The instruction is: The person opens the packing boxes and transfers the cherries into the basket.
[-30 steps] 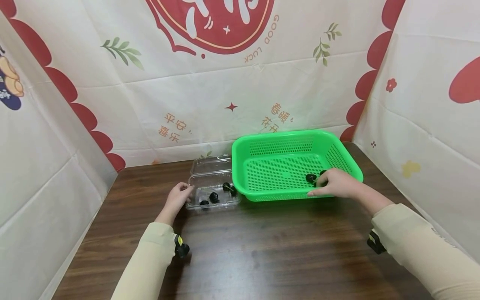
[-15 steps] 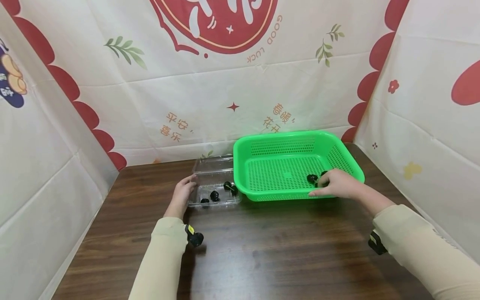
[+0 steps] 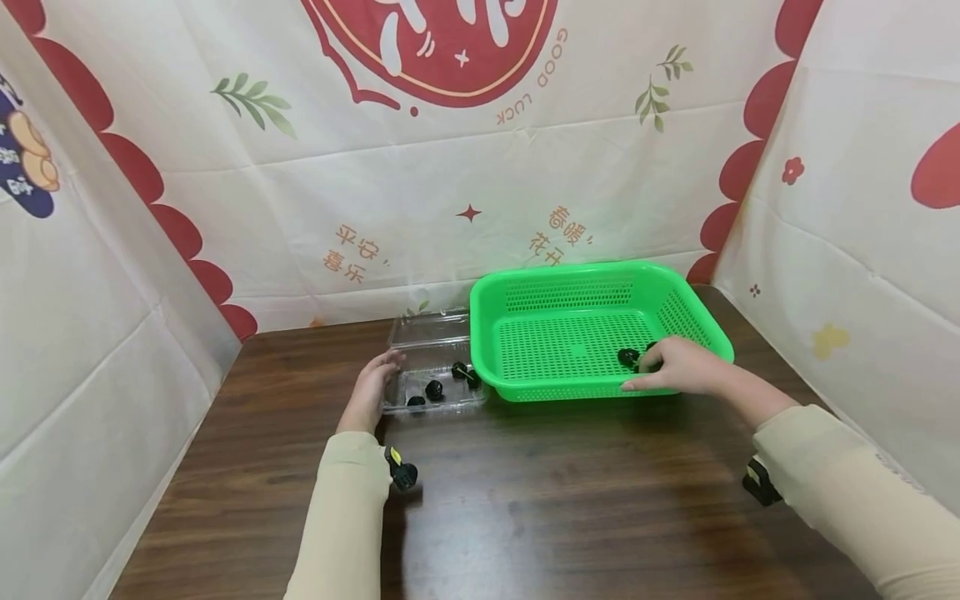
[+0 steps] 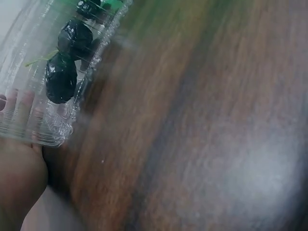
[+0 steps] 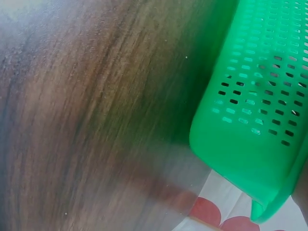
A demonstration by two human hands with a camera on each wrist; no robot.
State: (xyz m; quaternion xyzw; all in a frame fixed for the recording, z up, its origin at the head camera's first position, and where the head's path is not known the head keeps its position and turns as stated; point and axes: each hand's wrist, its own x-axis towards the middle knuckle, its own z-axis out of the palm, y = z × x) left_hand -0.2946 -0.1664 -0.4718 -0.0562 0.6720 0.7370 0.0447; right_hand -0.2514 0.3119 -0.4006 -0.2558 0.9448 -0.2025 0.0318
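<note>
My left hand [image 3: 372, 390] grips the left end of a clear plastic box [image 3: 450, 400]. Its fingers [image 4: 23, 108] show through the plastic in the left wrist view. Inside the box lie several dark cherries [image 3: 434, 390], one with a green stem. My right hand [image 3: 686, 367] reaches over the near rim of a green perforated basket [image 3: 540, 389]. Its fingers curl down at dark cherries [image 3: 627, 357] on the basket floor, pinching at their stems; the fingertips are partly hidden. Only the basket's outside shows in the right wrist view, with the hand out of sight.
The box's clear lid [image 3: 427, 327] lies folded back behind it, against the basket's left side. Both containers stand on a brown wooden table [image 3: 510, 500] near its back edge. A printed cloth [image 3: 420, 183] hangs close behind and on both sides.
My left hand has moved forward and slightly right along the end of the plastic box. The right hand stays at the cherries in the basket.
</note>
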